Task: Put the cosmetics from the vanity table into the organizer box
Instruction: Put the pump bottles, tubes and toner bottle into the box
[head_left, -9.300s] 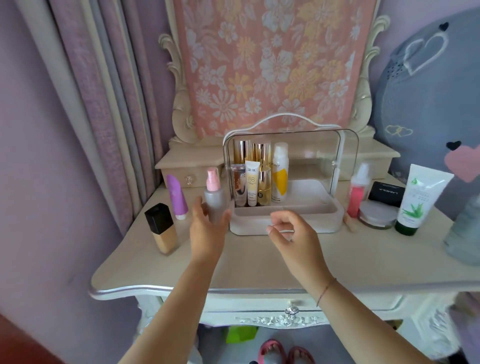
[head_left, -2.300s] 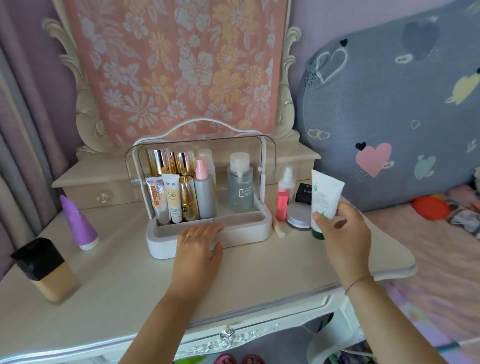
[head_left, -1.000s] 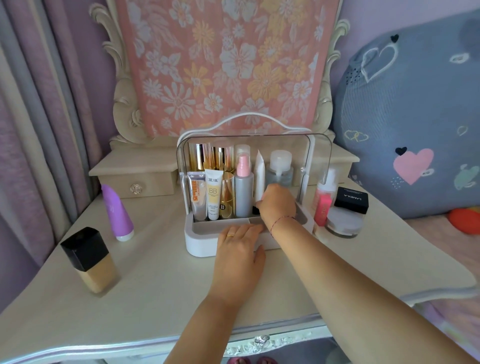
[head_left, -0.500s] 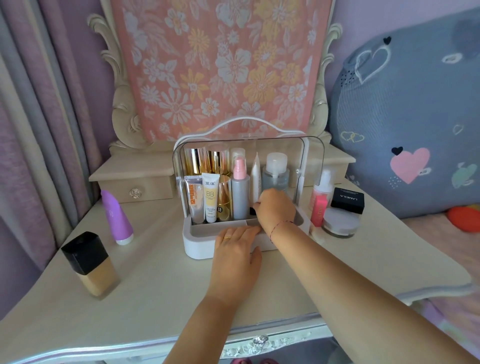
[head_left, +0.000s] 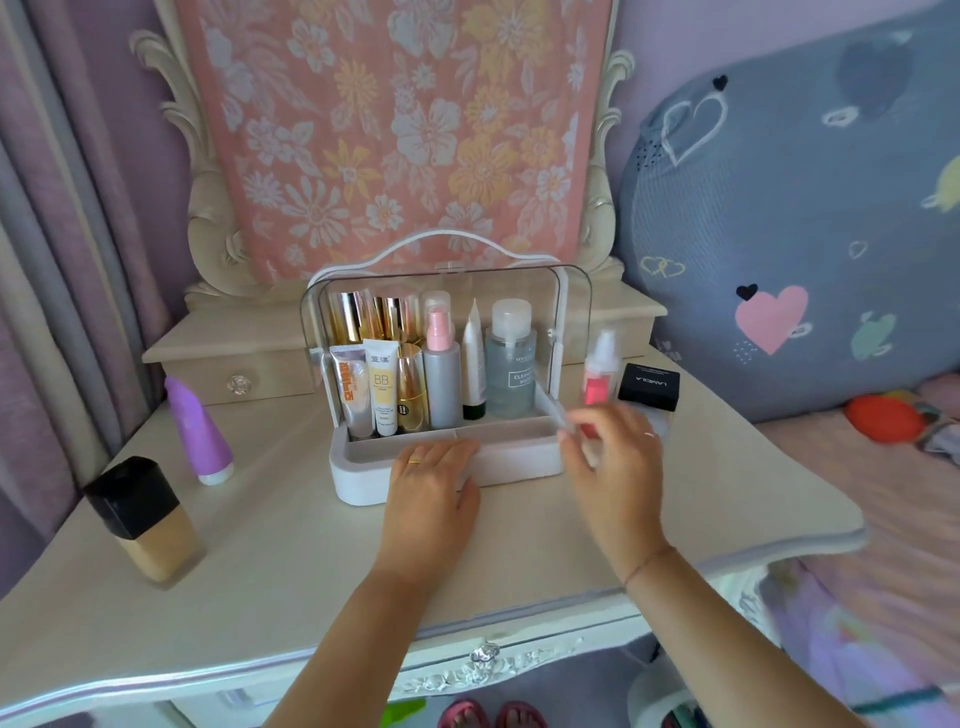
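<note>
The white organizer box (head_left: 358, 480) with a clear lid stands mid-table, holding several tubes and bottles. Among them, the white tube with a dark cap (head_left: 474, 364) stands upright beside a clear bottle (head_left: 510, 358). My left hand (head_left: 431, 493) lies flat against the box's front rim. My right hand (head_left: 613, 462) hovers empty, fingers apart and blurred, at the box's right corner. Just behind it stand a pink spray bottle (head_left: 600, 369) and a black compact (head_left: 649, 387). A purple cone bottle (head_left: 200, 431) and a foundation bottle (head_left: 143, 519) sit on the left.
The vanity table (head_left: 519, 551) has a curved front edge and a small drawer unit (head_left: 228, 364) at the back left. A flowered cloth (head_left: 395, 130) hangs behind the box. A grey heart-print headboard (head_left: 800, 208) and a bed lie to the right.
My right hand has let go of the white tube, which now stands in the box, and has pulled back out to the right. My left hand stays on the rim.
</note>
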